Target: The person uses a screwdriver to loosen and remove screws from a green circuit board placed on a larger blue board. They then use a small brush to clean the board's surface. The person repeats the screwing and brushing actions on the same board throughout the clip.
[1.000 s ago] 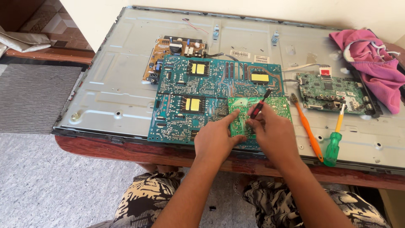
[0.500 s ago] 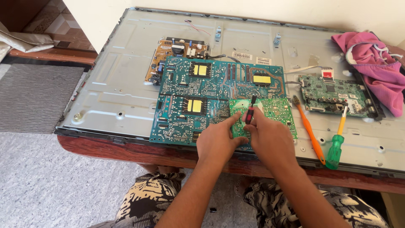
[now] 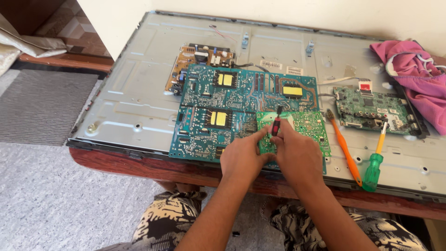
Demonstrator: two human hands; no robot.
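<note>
A small light-green circuit board (image 3: 302, 128) lies on top of a large blue-green circuit board (image 3: 223, 111) near the front edge of a grey metal panel (image 3: 134, 97). My right hand (image 3: 297, 155) holds a small red-and-black screwdriver (image 3: 277, 123) almost upright over the small board. My left hand (image 3: 241, 155) rests beside it, its fingers pinching the small board's left edge and touching the tool's lower part. The tool's tip is hidden by my fingers.
A brown circuit board (image 3: 197, 62) sits behind the blue one, and a dark green board (image 3: 371, 109) lies at the right. An orange tool (image 3: 344, 148) and a green-handled screwdriver (image 3: 374, 165) lie at the right front. A pink cloth (image 3: 413, 74) is at far right.
The red-and-black screwdriver has swung from leaning right to nearly upright. Both hands have drawn closer together over the small green board.
</note>
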